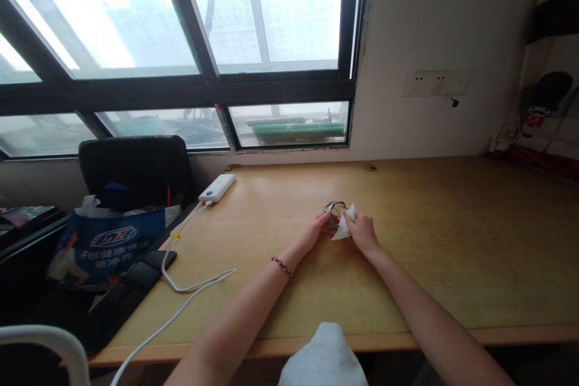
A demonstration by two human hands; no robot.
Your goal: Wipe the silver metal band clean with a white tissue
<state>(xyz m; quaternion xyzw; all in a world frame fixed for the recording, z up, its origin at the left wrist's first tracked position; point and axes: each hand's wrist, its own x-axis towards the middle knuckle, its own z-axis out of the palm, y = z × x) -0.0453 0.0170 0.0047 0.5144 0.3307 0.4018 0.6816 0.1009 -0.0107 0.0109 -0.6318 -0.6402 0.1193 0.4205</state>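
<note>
A: Start at the far left. What's over there?

B: A blue printed bag sits on the dark side surface, in front of a black chair back. A dark flat thing, maybe a phone, lies just beside it at the corner of the wooden desk, likely set there to stay on its lead

A: And the lead?

B: A white cable runs from a white power bank near the window, loops across the desk and drops off the front edge. It lies well apart from the hands, so it doesn't get in their way

A: Now the hands

B: The left hand, with a braided bracelet at its wrist, has its fingers closed round one side of a pair of glasses, steadying them just above the desk, about mid-desk. The right hand pinches a white tissue and presses it against the glasses; thumb and fingers are pressed together on the paper. One hand braces so the other can rub

A: Can you see which lens?

B: No, too small to tell

A: Further right?

B: A wall socket plate above the desk, and a patterned cloth hanging at the far edge
</note>
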